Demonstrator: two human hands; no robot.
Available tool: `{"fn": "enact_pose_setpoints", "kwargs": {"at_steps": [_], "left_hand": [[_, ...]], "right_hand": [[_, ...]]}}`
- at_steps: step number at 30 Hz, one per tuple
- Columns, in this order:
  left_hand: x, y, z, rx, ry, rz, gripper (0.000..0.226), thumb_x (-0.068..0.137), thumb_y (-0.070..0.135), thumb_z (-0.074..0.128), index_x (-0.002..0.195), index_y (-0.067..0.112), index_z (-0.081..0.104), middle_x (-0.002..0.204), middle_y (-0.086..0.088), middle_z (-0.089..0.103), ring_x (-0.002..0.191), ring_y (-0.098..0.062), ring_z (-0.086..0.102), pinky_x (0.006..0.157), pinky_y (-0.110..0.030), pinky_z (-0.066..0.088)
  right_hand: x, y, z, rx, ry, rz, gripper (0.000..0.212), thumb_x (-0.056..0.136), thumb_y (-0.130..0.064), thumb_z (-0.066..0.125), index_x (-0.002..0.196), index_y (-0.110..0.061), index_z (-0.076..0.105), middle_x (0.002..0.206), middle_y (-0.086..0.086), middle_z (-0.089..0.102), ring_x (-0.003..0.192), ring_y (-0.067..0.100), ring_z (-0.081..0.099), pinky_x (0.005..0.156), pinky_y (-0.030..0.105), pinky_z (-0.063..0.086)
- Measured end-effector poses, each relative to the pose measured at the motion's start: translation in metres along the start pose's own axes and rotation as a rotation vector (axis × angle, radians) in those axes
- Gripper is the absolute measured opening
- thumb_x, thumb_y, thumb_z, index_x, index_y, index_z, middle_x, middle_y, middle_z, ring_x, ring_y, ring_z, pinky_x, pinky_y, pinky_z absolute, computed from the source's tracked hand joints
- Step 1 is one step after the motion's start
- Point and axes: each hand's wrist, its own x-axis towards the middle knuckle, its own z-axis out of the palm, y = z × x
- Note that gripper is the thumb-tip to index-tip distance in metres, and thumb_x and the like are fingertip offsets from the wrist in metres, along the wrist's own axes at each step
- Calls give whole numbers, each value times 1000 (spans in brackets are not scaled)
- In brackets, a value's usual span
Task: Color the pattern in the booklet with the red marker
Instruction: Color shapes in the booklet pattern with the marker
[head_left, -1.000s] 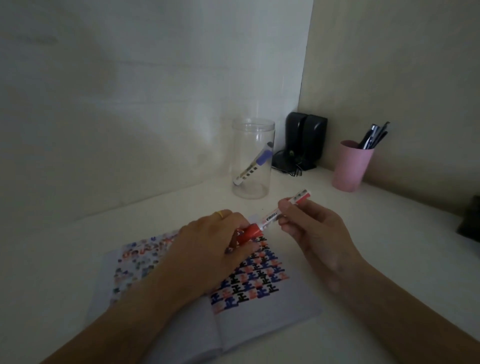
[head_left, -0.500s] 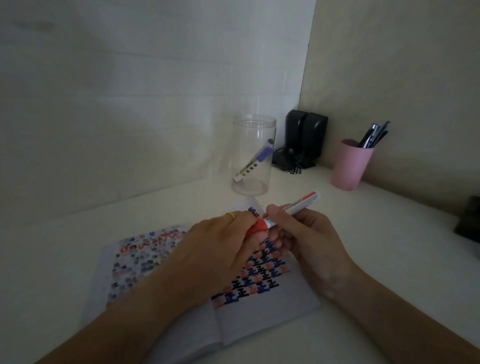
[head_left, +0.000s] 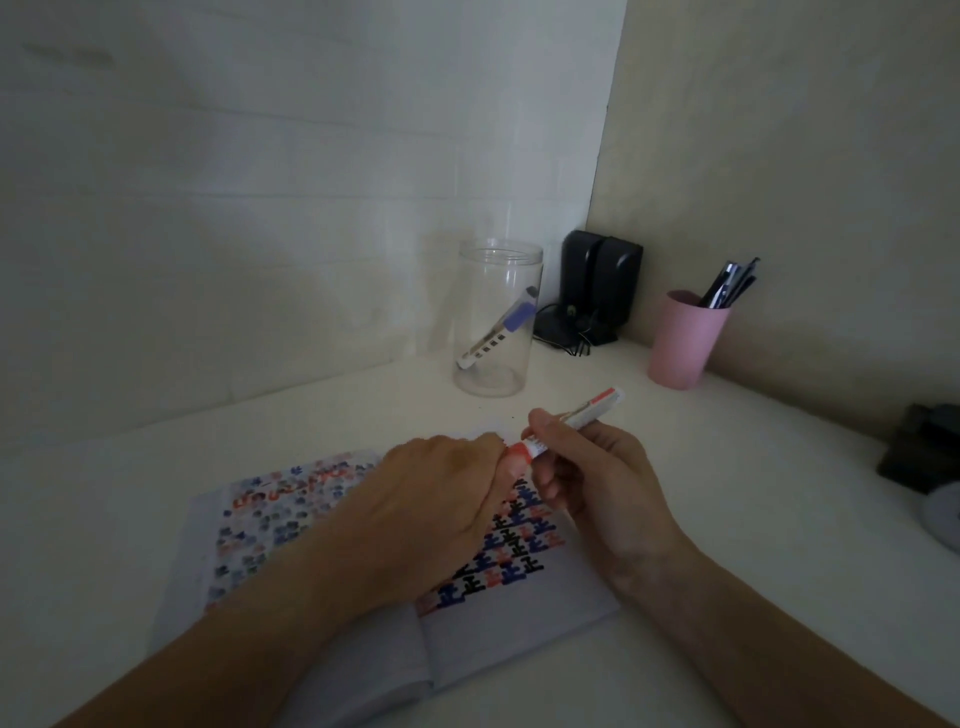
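An open booklet (head_left: 519, 623) lies flat on the white desk, its pages filled with a red, blue and black pattern (head_left: 514, 545). Above the right page I hold the red marker (head_left: 582, 418) level. My right hand (head_left: 587, 478) grips its white barrel. My left hand (head_left: 436, 509) is closed around the red cap (head_left: 521, 453) at the marker's left end and hides much of the booklet's middle.
A clear jar (head_left: 496, 317) with a blue-capped marker inside stands behind the booklet. Black speakers (head_left: 602, 283) fill the corner, and a pink cup (head_left: 683, 340) of pens stands to the right. A dark object (head_left: 922, 452) sits at the right edge.
Both hands and the marker have shifted slightly away from me, toward the top of the right page. My left hand has closed more tightly over the red cap.
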Motion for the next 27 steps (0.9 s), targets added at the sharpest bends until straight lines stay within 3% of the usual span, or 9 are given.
{"fn": "enact_pose_setpoints", "kwargs": {"at_steps": [2,4,7,10,15,17,22,27], "left_hand": [[-4,-4,-4,157,42,28,32,104,43,26,80,26,40,56,11,46,43,-8,44,43,-24,34],[-7,-8,-8,143,81,-8,30,103,45,26,81,27,38,60,12,45,47,-8,43,49,-21,28],[-8,-21,-6,57,100,-13,38,101,52,24,96,26,50,82,10,56,69,-9,52,64,-19,41],[-6,-25,-2,47,4,12,43,99,59,27,112,29,56,102,9,62,87,-8,55,78,-29,51],[-8,-32,3,2,-69,-4,57,94,68,23,114,31,62,101,10,65,86,-8,54,78,-30,48],[-8,-34,6,-16,-76,-6,57,93,69,23,110,32,63,100,10,65,87,-7,53,80,-33,49],[-8,-39,13,-19,-86,5,56,93,69,26,104,30,65,100,11,64,88,-7,53,80,-34,49],[-8,-40,13,-18,-81,9,57,92,69,26,103,30,66,102,11,65,89,-8,54,79,-35,50]], "right_hand": [[9,-6,-18,35,196,48,25,93,-24,69,73,-8,69,54,2,54,45,12,44,41,21,38],[14,-13,-39,28,286,32,24,92,-24,70,76,-6,70,55,4,55,47,14,44,41,22,39],[13,-12,-45,14,217,-5,23,91,-23,70,79,-4,72,56,5,56,48,15,45,43,24,39],[11,-14,-38,-21,163,-26,22,91,-22,69,82,-3,73,56,5,58,49,15,46,46,25,39],[-13,-26,-28,-203,26,19,18,88,-16,73,90,1,76,67,11,68,57,18,60,52,26,50],[-27,-25,-27,-285,-19,50,9,84,-13,76,85,-4,77,67,12,70,58,19,62,54,26,51],[-49,-8,-37,-399,45,-55,7,82,6,74,81,-1,74,61,15,69,53,19,61,51,24,53],[-49,-2,-40,-462,7,-81,8,82,10,72,76,5,72,59,15,67,53,22,60,51,28,53]]}}
